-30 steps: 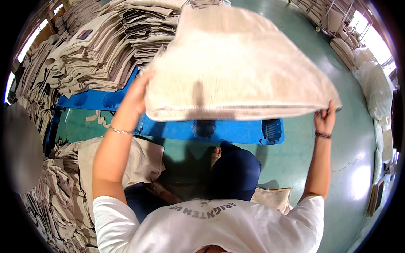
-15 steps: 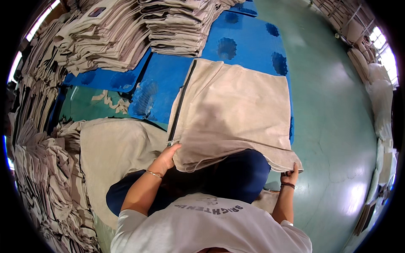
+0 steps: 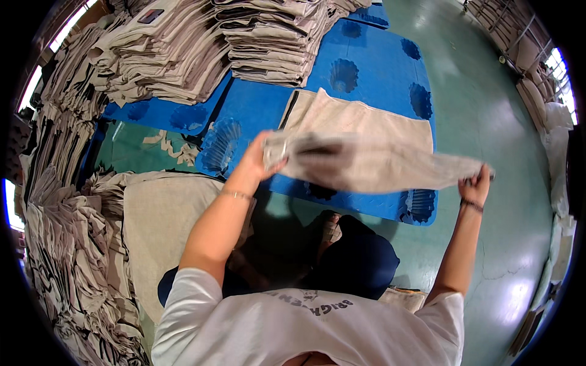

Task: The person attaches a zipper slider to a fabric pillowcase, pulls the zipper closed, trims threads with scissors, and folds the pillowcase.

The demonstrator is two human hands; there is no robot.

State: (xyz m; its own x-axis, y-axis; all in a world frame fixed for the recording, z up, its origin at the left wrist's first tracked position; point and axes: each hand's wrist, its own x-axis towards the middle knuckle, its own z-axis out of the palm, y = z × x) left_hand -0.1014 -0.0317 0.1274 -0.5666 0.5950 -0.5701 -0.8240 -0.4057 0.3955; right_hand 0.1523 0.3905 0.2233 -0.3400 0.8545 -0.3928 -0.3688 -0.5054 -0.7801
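A beige fabric cover (image 3: 378, 125) with a dark zipper edge lies partly on the blue plastic pallet (image 3: 366, 52). Its near part is lifted and folded over toward the far side, blurred by motion. My left hand (image 3: 259, 158) is closed around the left corner of the lifted edge. At the right end, my right hand (image 3: 478, 183) grips the other corner with bent fingers. The raised edge stretches between both hands above the near side of the pallet.
Tall stacks of folded beige covers (image 3: 165, 55) stand on the pallets at the back left, with a phone (image 3: 150, 16) on top. Loose covers (image 3: 79, 274) pile up along the left. Another beige cover (image 3: 162, 219) lies beside my left leg. Fabric scraps (image 3: 171, 146) lie on the green floor (image 3: 488, 116).
Both hands have moved up and away from my lap, carrying the cover's near edge forward over the rest of it. The pallet's near edge and my foot are now uncovered.
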